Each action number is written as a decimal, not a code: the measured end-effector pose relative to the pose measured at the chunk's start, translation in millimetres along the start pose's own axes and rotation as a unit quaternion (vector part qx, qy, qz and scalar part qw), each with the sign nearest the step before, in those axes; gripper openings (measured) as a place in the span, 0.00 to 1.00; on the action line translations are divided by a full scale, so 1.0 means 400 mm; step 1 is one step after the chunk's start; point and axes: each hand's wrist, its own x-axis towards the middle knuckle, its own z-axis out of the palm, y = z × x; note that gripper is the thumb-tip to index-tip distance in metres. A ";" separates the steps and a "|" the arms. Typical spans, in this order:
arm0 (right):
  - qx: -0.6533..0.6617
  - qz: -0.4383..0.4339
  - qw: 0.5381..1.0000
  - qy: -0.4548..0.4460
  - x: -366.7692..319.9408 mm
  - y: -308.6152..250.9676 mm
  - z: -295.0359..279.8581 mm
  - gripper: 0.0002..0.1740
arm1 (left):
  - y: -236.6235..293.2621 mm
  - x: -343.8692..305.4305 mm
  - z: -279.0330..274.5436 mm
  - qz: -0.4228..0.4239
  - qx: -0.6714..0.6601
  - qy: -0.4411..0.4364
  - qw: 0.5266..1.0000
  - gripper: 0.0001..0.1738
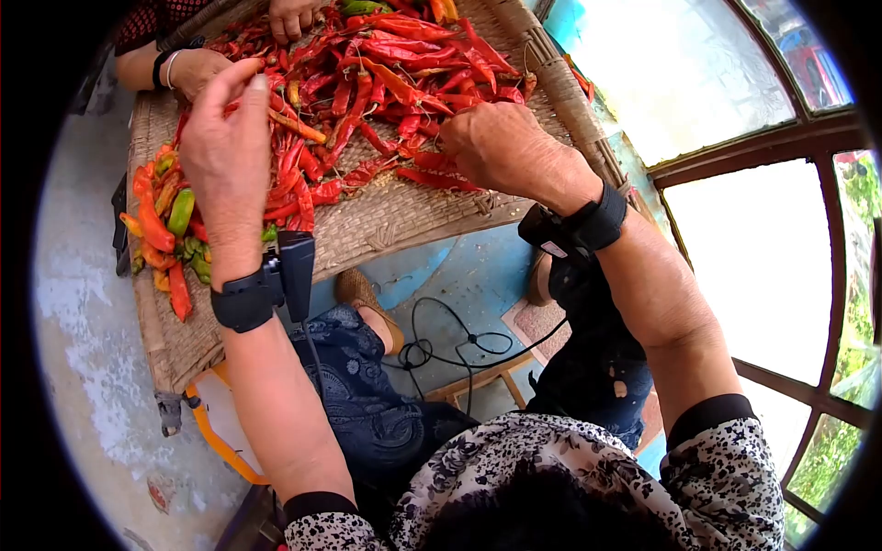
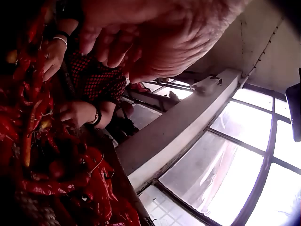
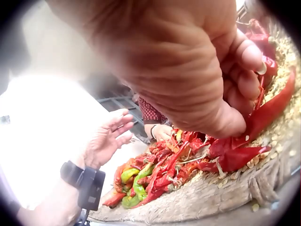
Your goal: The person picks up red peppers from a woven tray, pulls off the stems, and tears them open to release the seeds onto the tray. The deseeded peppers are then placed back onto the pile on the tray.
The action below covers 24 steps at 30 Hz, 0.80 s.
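Red chili peppers (image 1: 395, 83) lie heaped on a woven tray (image 1: 367, 225). My left hand (image 1: 225, 156) is raised over the left part of the heap. In the right wrist view that left hand (image 3: 106, 141) has loosely spread fingers and holds nothing. At the right side of the heap my right hand (image 1: 505, 151) reaches down with curled fingers. The right wrist view has its thumb and fingers pinching a red chili pepper (image 3: 273, 108) low over the tray. Pale seeds (image 3: 280, 136) are scattered beside that pepper.
Green and orange peppers (image 1: 170, 220) sit at the tray's left side. Another person's hands (image 1: 195, 72) work at the far edge. Windows (image 1: 744, 266) stand on the right. A black cable (image 1: 450, 358) lies looped on the floor below the tray.
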 end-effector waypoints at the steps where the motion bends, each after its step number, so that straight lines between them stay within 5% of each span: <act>1: -0.001 0.009 1.000 -0.005 0.000 0.001 -0.003 0.07 | 0.027 -0.015 0.017 0.032 0.015 -0.044 0.998 0.14; 3: -0.013 0.005 1.000 0.000 0.001 -0.005 0.010 0.07 | 0.058 -0.041 0.047 0.138 0.019 -0.091 0.986 0.11; 8: -0.006 -0.010 1.000 0.020 0.005 -0.003 0.023 0.07 | 0.102 -0.073 0.076 0.185 0.019 -0.158 0.970 0.10; 10: 0.040 -0.037 0.995 0.087 0.004 0.012 0.017 0.06 | 0.109 -0.080 0.075 0.112 -0.023 -0.286 0.951 0.11; 13: 0.106 -0.093 0.966 0.218 0.008 0.019 0.002 0.06 | 0.087 -0.111 0.109 0.213 0.014 -0.245 0.946 0.12; 18: 0.122 -0.139 0.942 0.281 0.013 0.008 -0.009 0.09 | 0.098 -0.094 0.094 0.138 -0.002 -0.323 0.936 0.11; 20: 0.137 -0.066 0.933 0.326 0.006 -0.007 -0.019 0.12 | 0.108 -0.080 0.075 0.090 0.063 -0.273 0.956 0.10; 24: 0.110 -0.058 0.966 0.225 -0.006 -0.006 0.023 0.15 | 0.084 -0.059 0.044 0.019 0.115 -0.211 0.971 0.11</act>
